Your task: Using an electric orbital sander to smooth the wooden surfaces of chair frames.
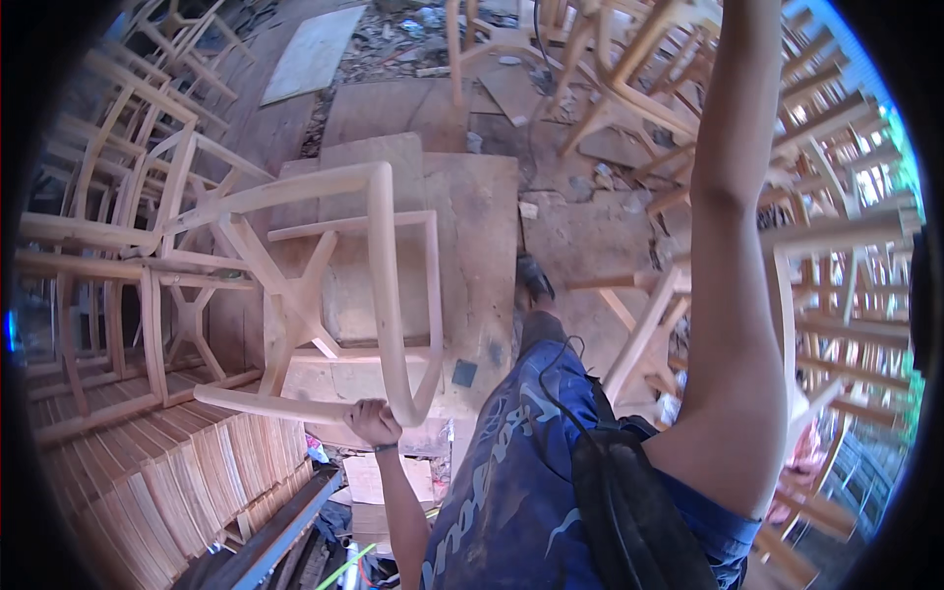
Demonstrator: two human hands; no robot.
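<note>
A pale, unpainted wooden chair frame (384, 285) with a rounded rail and an X-shaped brace (302, 292) stands tilted over the boards on my left. My left hand (374, 423) is closed around its near rail, close to the rounded corner. My bare right arm (726, 246) reaches far forward along the right side and leaves the picture at the top edge. What the right hand touches or holds lies outside the view.
Wooden chair frames (128, 236) crowd the left, and more (649, 59) are piled ahead and to the right. Stacked wooden slats (187, 472) fill the lower left beside a dark metal beam (280, 526). Plywood sheets (482, 226) cover the floor, with debris (393, 49) beyond.
</note>
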